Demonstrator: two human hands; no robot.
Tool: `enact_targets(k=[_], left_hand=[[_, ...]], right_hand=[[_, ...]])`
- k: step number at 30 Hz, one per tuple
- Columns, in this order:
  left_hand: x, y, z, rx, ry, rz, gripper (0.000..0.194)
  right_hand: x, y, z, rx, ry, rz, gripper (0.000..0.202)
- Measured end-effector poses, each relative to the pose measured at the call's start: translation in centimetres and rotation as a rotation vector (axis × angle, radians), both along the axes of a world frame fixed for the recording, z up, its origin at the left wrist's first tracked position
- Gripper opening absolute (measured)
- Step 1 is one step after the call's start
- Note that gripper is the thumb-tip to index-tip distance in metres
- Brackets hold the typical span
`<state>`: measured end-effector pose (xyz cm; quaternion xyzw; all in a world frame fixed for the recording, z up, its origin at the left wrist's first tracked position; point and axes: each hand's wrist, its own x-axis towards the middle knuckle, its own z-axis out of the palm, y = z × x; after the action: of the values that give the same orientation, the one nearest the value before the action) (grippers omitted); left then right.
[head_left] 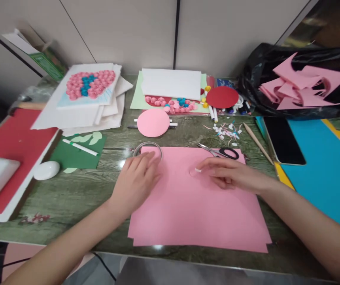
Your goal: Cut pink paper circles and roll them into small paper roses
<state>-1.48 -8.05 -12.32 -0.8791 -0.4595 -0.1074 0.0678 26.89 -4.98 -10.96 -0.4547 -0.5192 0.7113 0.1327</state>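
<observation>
Pink paper sheets (199, 217) lie stacked on the dark wood-look table. My left hand (137, 180) rests on their left part, fingers stretched out over the near rim of a round ring (148, 144), possibly a tape roll. Over the right half of the sheets, my right hand (229, 174) is closed in a pinch, with a small white strip (198, 170) sticking out from its fingertips. Scissors with black handles (228, 153) lie on the paper's far edge, just beyond my right hand.
Beyond the sheets are a pink paper oval (153, 123) on pens, a red oval (222, 97) and paper scraps (227, 131). A wooden stick (257, 142), a phone (284, 139) and blue paper (324, 174) flank the right. Left stands a white mouse (47, 170).
</observation>
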Motion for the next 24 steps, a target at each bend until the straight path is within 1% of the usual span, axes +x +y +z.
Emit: enact_targets(k=[1,3,5,7,11,13,15,18,24], left_hand=[[0.7,-0.4,0.3,0.024,0.0,-0.049,0.032],[2.3,-1.0,0.7,-0.015,0.013,-0.15,0.03],[3.6,-1.3,0.6,-0.096,0.031,-0.246,0.03],[4.4,-1.2,0.0,-0.158,0.065,-0.295,0.035],[4.7,-1.0,-1.1,-0.206,0.074,-0.306,0.04],[4.5,-0.9,-1.3,-0.213,0.055,-0.301,0.039],[4.5,-0.9,-1.3,-0.229,0.044,-0.288,0.04],[4.6,-0.9,-1.1,-0.252,0.046,-0.275,0.04],[4.9,-0.8,-1.1,-0.246,0.047,-0.259,0.039]], right_hand=[[0.0,0.3,-0.1,-0.076,0.01,0.014,0.03],[0.0,0.8,-0.3,-0.176,0.014,0.03,0.034],[0.2,1.1,-0.5,-0.215,0.02,0.038,0.037],[0.4,1.3,-0.7,-0.225,0.004,0.052,0.038],[0.6,1.2,-0.6,-0.203,-0.009,0.09,0.041],[0.5,1.3,-0.2,-0.256,-0.087,0.117,0.045],[0.3,1.4,0.2,-0.296,-0.169,0.137,0.048],[0.0,1.6,0.7,-0.301,-0.211,0.163,0.048],[-0.2,1.7,0.6,-0.265,-0.239,0.213,0.047]])
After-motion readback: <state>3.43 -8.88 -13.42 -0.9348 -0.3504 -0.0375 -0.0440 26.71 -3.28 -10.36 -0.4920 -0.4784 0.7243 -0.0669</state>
